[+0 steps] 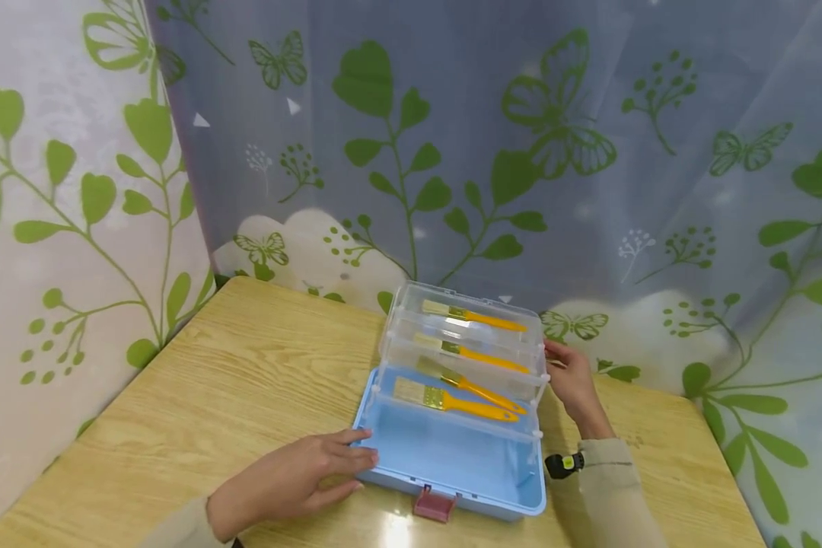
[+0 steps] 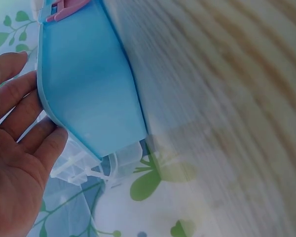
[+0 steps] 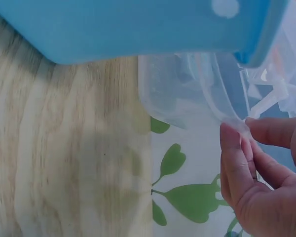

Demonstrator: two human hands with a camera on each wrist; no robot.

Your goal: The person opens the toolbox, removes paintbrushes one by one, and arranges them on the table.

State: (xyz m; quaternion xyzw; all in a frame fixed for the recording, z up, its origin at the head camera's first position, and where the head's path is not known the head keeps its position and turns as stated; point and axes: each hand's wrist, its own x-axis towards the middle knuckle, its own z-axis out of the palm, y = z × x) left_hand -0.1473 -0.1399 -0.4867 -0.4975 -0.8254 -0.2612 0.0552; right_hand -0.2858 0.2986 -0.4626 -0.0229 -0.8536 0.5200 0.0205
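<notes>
A light blue toolbox [image 1: 445, 460] stands open on the table, its clear lid [image 1: 411, 295] tipped back and its clear trays [image 1: 399, 346] fanned out in steps. Several paintbrushes with yellow handles lie in the trays, among them a wide brush [image 1: 479, 407] at the front and a narrower brush [image 1: 496, 321] at the back. My left hand [image 1: 301, 472] touches the box's left rim with its fingertips, fingers loosely extended in the left wrist view. At the far right, my right hand [image 3: 266, 177] pinches the edge of the clear lid between thumb and fingers.
The wood-grain table [image 1: 267, 365] ends at a patterned curtain [image 1: 452, 152] behind the box, with another curtain [image 1: 62, 190] along the left. A pink latch [image 1: 434, 504] hangs at the front of the box. A black band [image 1: 563, 465] is on the right wrist.
</notes>
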